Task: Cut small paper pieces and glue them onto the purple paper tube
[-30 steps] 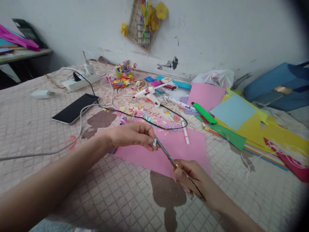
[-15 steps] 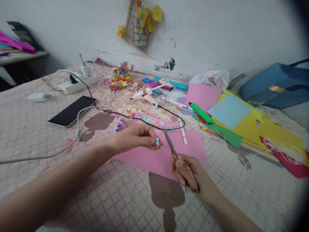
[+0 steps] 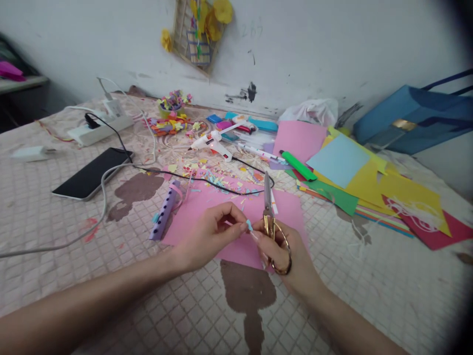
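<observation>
Between the thumb and finger of my left hand [image 3: 218, 234] is a small light-blue paper piece [image 3: 249, 225]. My right hand [image 3: 284, 251] holds gold-handled scissors [image 3: 268, 207], blades together and pointing away from me. The right fingertips reach the blue piece too, at its lower right. Beneath both hands lies a pink sheet [image 3: 236, 249]. Paper scraps [image 3: 218, 181] are scattered over the sheet's far part. To the left of my left hand, a purple roll with dark dots [image 3: 165, 211] rests at the sheet's edge.
A white glue gun [image 3: 212, 144] with a black cable lies beyond the scraps. At left are a phone [image 3: 94, 172] and a power strip [image 3: 99, 129]. A green marker [image 3: 298, 165] and coloured paper sheets [image 3: 340, 160] lie at right, near a blue bag [image 3: 414, 118].
My right hand has come up to the left fingers, and the scissors have swung more upright. The right fingertips now meet the blue piece. The view has shifted to the right.
</observation>
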Available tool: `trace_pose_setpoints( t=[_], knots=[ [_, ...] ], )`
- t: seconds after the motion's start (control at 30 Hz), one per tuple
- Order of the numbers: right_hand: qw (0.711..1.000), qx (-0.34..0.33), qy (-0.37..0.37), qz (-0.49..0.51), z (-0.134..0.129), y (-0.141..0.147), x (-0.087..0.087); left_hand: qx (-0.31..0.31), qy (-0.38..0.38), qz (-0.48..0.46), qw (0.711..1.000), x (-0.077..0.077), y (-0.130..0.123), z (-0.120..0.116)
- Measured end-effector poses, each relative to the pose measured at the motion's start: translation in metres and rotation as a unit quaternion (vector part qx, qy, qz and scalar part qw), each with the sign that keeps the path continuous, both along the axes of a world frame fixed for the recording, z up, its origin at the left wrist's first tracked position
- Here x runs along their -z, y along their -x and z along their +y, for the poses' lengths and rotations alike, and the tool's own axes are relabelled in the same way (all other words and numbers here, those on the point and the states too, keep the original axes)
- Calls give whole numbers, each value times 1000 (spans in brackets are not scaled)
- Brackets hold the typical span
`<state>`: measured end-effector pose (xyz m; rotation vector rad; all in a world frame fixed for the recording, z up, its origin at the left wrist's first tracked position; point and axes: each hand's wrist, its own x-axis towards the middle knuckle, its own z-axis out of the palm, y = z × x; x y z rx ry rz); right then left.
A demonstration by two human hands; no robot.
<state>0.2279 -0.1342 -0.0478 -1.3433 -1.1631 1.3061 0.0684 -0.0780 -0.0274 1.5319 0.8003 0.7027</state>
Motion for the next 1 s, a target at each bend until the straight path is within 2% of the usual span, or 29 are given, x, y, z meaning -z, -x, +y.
trace_pose_setpoints(
  t=[0.17, 0.33, 0.43, 0.53, 0.63, 0.8, 0.87, 1.0],
  knots=[
    [1000, -3, -4, -12, 1, -3, 1, 4, 13, 2, 1000, 2, -2, -1],
    [997, -33, 30, -68, 1, -5, -10, 45, 29, 7, 999, 0, 0, 1],
    [993, -60, 34, -97, 2, -3, -16, 41, 12, 42, 998, 1, 1, 2],
    [992, -59, 22, -111, 3, -3, -17, 41, 9, 63, 997, 3, 2, 3],
    [993, -45, 17, -111, 4, -4, -14, 46, 36, 52, 997, 3, 1, 3],
    [999, -17, 13, -48, 0, -5, -10, 3, 82, -23, 996, -1, 1, 4],
    [999, -35, 19, -35, -3, -4, -11, -24, 85, -42, 995, -3, 1, 5],
    [993, -79, 7, -83, -7, -1, -11, -68, 95, -81, 990, -6, 2, 6]
  ],
)
